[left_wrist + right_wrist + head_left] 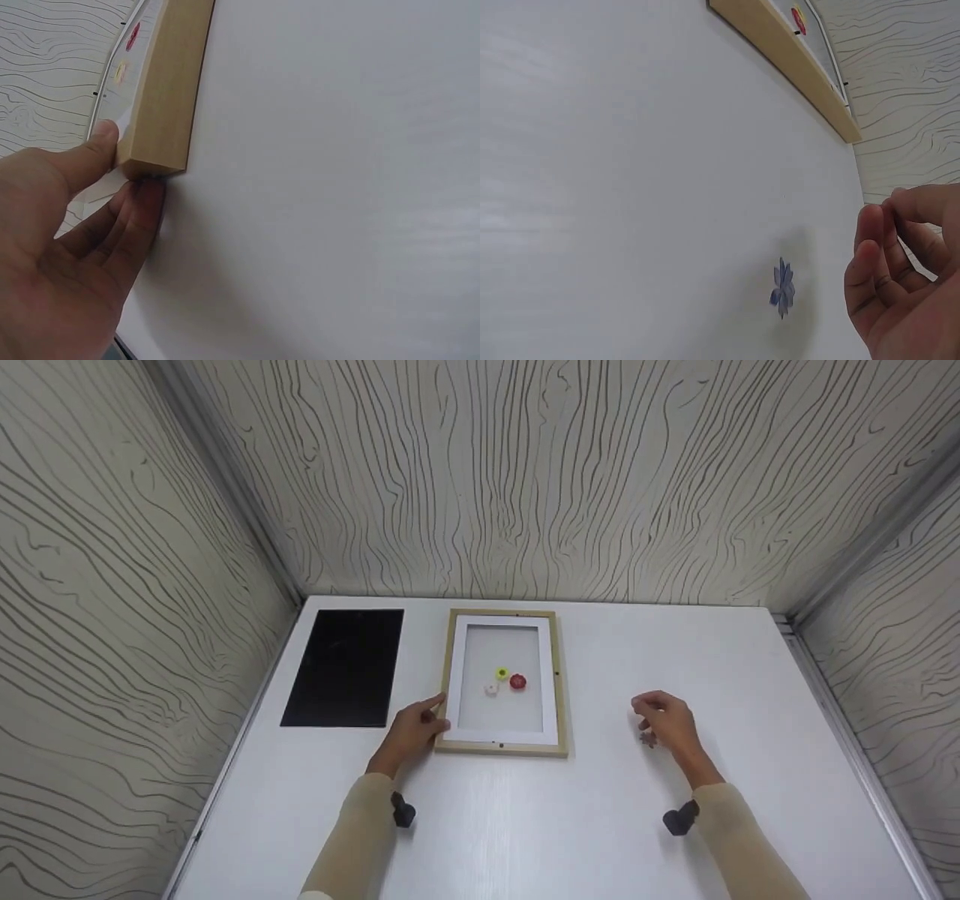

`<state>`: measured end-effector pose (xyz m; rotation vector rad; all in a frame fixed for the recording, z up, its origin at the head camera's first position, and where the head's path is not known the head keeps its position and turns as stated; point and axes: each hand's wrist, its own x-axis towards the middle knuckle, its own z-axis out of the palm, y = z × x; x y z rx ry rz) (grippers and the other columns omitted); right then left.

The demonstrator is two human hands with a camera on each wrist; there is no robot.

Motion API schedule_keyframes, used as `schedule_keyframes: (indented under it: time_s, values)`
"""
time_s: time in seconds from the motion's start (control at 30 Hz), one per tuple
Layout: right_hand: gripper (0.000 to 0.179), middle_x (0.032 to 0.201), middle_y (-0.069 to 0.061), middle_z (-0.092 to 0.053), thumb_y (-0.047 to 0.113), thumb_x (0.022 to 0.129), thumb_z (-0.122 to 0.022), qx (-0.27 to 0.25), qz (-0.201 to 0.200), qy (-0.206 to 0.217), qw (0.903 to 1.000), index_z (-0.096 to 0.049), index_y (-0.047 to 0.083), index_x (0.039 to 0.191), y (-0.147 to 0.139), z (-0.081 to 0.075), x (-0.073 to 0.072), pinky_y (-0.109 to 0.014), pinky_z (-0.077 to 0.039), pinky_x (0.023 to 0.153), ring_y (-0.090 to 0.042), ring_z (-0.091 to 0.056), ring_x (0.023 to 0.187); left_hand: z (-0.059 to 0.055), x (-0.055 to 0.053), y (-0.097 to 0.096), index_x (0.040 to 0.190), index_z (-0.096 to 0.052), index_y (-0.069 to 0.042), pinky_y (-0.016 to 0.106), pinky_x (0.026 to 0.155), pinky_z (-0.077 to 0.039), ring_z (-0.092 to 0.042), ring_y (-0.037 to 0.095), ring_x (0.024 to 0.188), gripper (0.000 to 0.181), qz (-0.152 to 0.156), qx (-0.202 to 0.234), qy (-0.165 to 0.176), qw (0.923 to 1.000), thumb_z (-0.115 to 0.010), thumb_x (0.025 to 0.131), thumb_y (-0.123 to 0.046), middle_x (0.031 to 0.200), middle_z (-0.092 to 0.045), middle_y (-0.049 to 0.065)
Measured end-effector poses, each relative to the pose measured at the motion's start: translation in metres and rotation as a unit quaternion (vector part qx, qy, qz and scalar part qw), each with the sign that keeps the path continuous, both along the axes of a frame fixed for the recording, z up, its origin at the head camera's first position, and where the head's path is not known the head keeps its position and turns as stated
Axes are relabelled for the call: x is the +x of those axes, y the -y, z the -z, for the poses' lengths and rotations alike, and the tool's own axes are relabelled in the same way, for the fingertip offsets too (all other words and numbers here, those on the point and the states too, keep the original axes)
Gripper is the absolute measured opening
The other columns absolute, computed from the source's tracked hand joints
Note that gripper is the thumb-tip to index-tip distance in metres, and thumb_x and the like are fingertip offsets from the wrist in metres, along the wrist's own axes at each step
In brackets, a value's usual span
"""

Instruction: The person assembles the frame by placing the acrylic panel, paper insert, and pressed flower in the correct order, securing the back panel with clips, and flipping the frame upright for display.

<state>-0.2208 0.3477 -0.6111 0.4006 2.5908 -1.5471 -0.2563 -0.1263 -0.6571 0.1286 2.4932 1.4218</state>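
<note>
A wooden picture frame [561, 712] with a white mat lies on the white table. Inside its opening sit a yellow flower [502, 673], a red flower [518, 682] and a white flower [491, 689]. My left hand [414, 729] grips the frame's near left corner, thumb on the top edge and fingers low against the side, as the left wrist view shows. To the right of the frame, my right hand [667, 726] is above the table, its fingers curled and thumb near the index fingertip. Nothing shows between them. A bluish-purple flower [782, 289] is beside that hand, apart from its fingertips.
A black rectangular board [343, 667] lies left of the frame. Small dark tabs sit along the frame's edges. Wood-patterned walls [510, 480] enclose the table at the back and sides. A dark camera is strapped at each wrist, over tan sleeves.
</note>
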Motion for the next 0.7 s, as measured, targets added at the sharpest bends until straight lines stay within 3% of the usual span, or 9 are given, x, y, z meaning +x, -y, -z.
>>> schedule_keyframes:
  time_s: [0.23,0.5,0.7]
  values:
    - [0.035,0.116,-0.020,-0.069,0.029,0.110,-0.058,0.041,-0.001,0.003,0.9992,-0.067,0.000,0.130,-0.020,0.011,0.009,-0.030,-0.057,0.072,-0.022,-0.067,0.088,0.000,0.000,-0.001,0.159,-0.053,-0.021,0.029,0.080,-0.053,-0.058,0.015,0.090,0.062,-0.013,-0.007,0.010,0.9999,-0.075,0.101,-0.025,0.106,-0.065,0.005]
    - [0.035,0.110,-0.015,-0.068,0.026,0.109,-0.061,0.062,0.004,0.029,0.9977,-0.065,0.000,0.132,-0.035,0.021,0.022,-0.028,-0.055,0.068,-0.021,-0.065,0.086,-0.002,0.002,-0.001,0.158,-0.054,-0.021,0.029,0.076,-0.051,-0.058,0.015,0.084,0.061,-0.012,0.000,0.001,0.9999,-0.075,0.101,-0.024,0.100,-0.065,0.004]
    - [0.031,0.107,-0.017,-0.070,0.019,0.105,-0.064,0.088,-0.006,0.000,0.9961,-0.067,-0.004,0.127,-0.037,0.026,0.030,-0.024,-0.054,0.065,-0.018,-0.066,0.083,-0.002,0.002,-0.001,0.157,-0.055,-0.019,0.030,0.077,-0.051,-0.059,0.015,0.084,0.060,-0.010,0.003,0.001,0.9999,-0.076,0.101,-0.023,0.101,-0.065,0.005]
